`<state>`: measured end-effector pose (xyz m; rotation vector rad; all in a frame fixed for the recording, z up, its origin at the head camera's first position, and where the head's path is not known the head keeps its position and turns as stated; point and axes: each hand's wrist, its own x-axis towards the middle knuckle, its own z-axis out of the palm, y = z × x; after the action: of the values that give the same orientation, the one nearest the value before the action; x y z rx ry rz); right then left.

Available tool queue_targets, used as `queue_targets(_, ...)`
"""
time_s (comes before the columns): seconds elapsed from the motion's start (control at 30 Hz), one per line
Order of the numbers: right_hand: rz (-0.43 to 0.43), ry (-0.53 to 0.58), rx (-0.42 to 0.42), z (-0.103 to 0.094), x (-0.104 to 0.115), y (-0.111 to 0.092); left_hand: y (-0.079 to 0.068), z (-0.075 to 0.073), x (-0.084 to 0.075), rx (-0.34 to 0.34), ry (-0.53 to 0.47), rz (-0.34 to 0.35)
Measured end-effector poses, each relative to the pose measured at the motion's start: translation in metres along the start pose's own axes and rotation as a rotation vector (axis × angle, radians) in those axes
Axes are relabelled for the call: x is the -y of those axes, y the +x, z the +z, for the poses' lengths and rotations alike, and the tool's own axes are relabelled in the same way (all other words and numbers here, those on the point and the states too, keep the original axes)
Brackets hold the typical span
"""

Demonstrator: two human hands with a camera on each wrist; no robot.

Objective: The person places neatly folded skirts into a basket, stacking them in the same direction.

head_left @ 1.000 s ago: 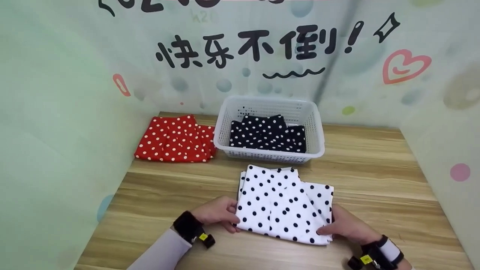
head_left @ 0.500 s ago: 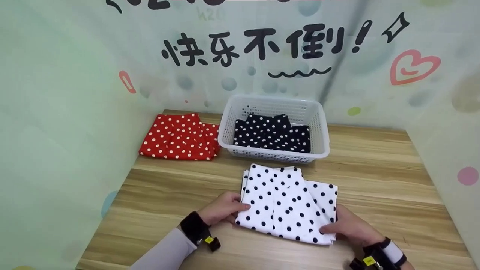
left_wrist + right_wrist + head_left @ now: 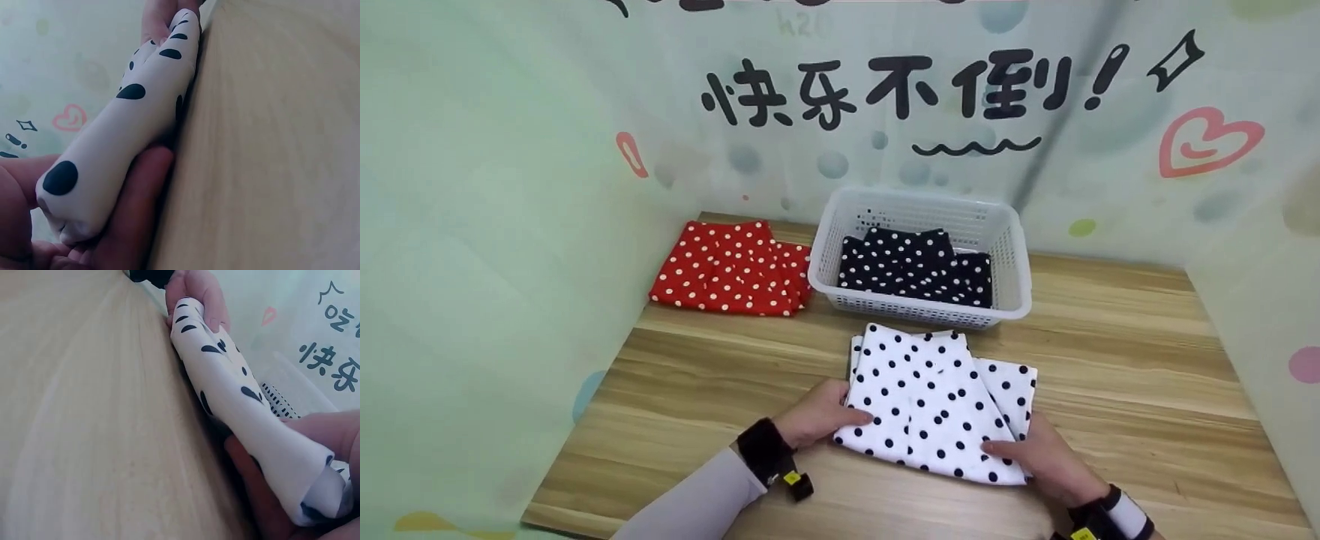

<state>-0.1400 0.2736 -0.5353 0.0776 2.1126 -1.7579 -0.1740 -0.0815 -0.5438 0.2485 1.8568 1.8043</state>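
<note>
A folded white garment with black dots (image 3: 926, 409) lies near the front of the table, a folded flap showing at its right. My left hand (image 3: 817, 415) grips its left edge, thumb on top and fingers underneath. At the right edge, my right hand (image 3: 1051, 459) holds it the same way, thumb laid over the top layer. The left wrist view shows the thick front fold of the white garment (image 3: 126, 118) close to the tabletop, with fingers (image 3: 140, 197) beneath it. In the right wrist view, the thumb (image 3: 326, 430) presses the fold from above.
Behind the white garment stands a white plastic basket (image 3: 919, 305) holding a folded black garment with white dots (image 3: 911, 262). A folded red garment with white dots (image 3: 727, 270) lies left of the basket. Printed curtains (image 3: 840, 161) enclose the wooden table (image 3: 705, 360) at back and sides.
My left hand has moved up the garment's left edge, its thumb now further over the top. The right thumb has slid inward. The head view has shifted slightly.
</note>
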Motion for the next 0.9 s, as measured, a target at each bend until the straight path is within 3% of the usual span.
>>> queue_targets(0.3,-0.011,0.003,0.011,-0.004,-0.002,0.0,-0.001,0.002,-0.004,-0.026,0.121,0.016)
queue_targets(0.57,-0.032,0.032,0.095,-0.005,-0.004,-0.002,-0.012,0.001,-0.006,-0.016,0.167,0.015)
queue_targets(0.73,-0.064,-0.018,0.107,-0.007,0.006,-0.011,-0.015,0.001,-0.013,-0.018,0.225,0.022)
queue_targets(0.9,-0.123,-0.056,0.109,-0.01,0.021,-0.025,-0.014,-0.001,-0.027,0.033,0.276,0.034)
